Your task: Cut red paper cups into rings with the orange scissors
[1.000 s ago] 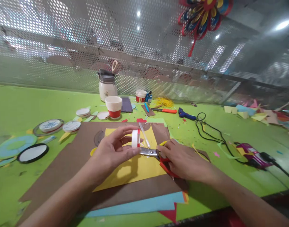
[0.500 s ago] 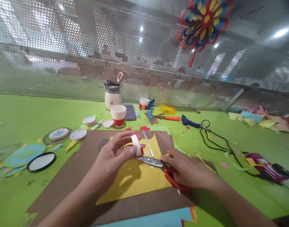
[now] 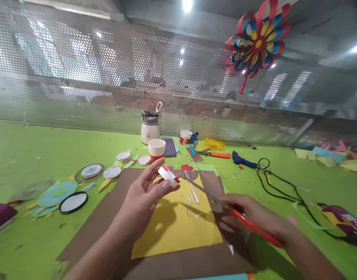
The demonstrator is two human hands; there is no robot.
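Observation:
My left hand (image 3: 145,194) is raised over a yellow paper sheet (image 3: 178,223) and pinches a small white and red paper ring (image 3: 168,175) between thumb and fingers. My right hand (image 3: 251,216) grips red-handled scissors (image 3: 225,206) lifted off the table. Their metal blades point up and left toward the paper ring, with the tip close beside it. The yellow sheet lies on a large brown sheet (image 3: 108,225) on the green table (image 3: 27,147).
Behind stand a white and red paper cup (image 3: 156,149), a white flask (image 3: 150,127), a phone (image 3: 169,147), a blue glue gun (image 3: 243,160) with black cord (image 3: 279,182), paper discs (image 3: 92,171) at left, and a perforated metal wall (image 3: 79,85) with a paper pinwheel (image 3: 258,39).
My right hand lifted the scissors off the yellow sheet and brought the blades up toward the paper ring. My left hand tilted the ring. The camera view tipped upward.

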